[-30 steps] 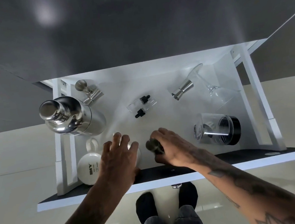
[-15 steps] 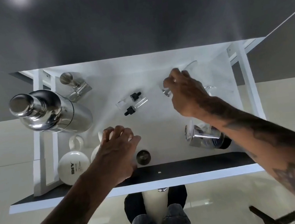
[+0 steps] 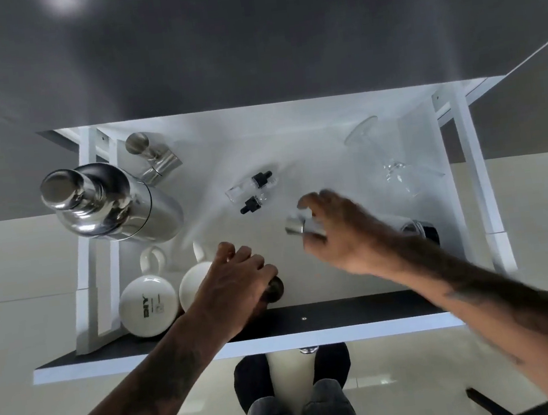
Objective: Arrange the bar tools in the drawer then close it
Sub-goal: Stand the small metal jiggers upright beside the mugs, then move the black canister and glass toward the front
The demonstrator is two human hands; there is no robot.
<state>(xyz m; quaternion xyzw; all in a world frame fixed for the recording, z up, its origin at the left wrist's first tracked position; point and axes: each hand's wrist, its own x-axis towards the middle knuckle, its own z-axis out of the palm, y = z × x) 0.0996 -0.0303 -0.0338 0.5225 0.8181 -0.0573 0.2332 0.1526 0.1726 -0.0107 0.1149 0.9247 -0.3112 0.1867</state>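
Observation:
The white drawer (image 3: 323,111) is pulled open below me. My right hand (image 3: 344,233) holds a small steel jigger (image 3: 297,228) above the drawer's middle, blurred by motion. My left hand (image 3: 236,281) rests on a white mug (image 3: 194,282), its fingers beside a dark round-topped tool (image 3: 276,290) at the front. A second white mug (image 3: 148,305) lies to the left. A steel shaker (image 3: 106,203) stands at the left, another jigger (image 3: 152,158) behind it. Two dropper bottles (image 3: 252,192) lie in the middle.
A martini glass (image 3: 394,158) lies on its side at the back right. A clear jar with a black lid (image 3: 422,230) sits half hidden behind my right forearm. The dark drawer front (image 3: 347,312) faces me, with my feet (image 3: 286,378) on the pale floor below.
My right hand left the dark tool at the front, reached back right, took the steel jigger and carried it toward the middle. My left hand stayed on the mug.

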